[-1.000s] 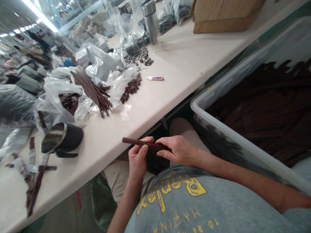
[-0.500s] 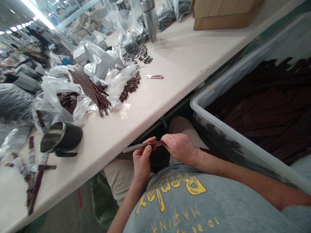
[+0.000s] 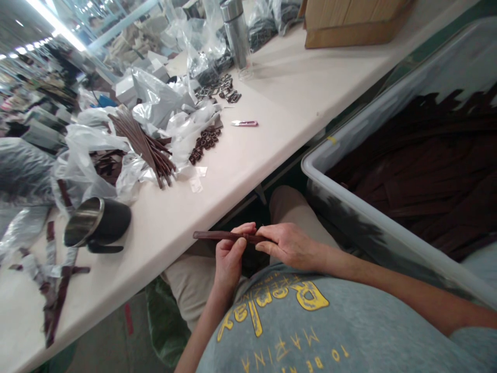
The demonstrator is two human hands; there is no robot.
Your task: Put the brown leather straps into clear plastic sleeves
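A narrow dark brown strap (image 3: 217, 235) lies across both hands, just below the table's front edge and above my lap. My left hand (image 3: 229, 256) pinches its middle between thumb and fingertips, while my right hand (image 3: 289, 244) is closed on its right end. The strap's left end sticks out free toward the left. On the table, a bundle of similar brown straps (image 3: 143, 145) rests on plastic bags, with a cluster of small dark brown loops (image 3: 204, 142) beside it.
A steel mug (image 3: 97, 225) lies on its side on the white table (image 3: 272, 119). Pink snips (image 3: 244, 123), metal buckles (image 3: 221, 90), a steel flask (image 3: 235, 31) and a cardboard box (image 3: 349, 20) stand farther back. A white bin (image 3: 349, 199) of brown straps is at my right.
The strap has turned in my fingers, flat face then edge, and now sits a little lower. Both hands keep their grip; my left fingers shifted slightly right along it.
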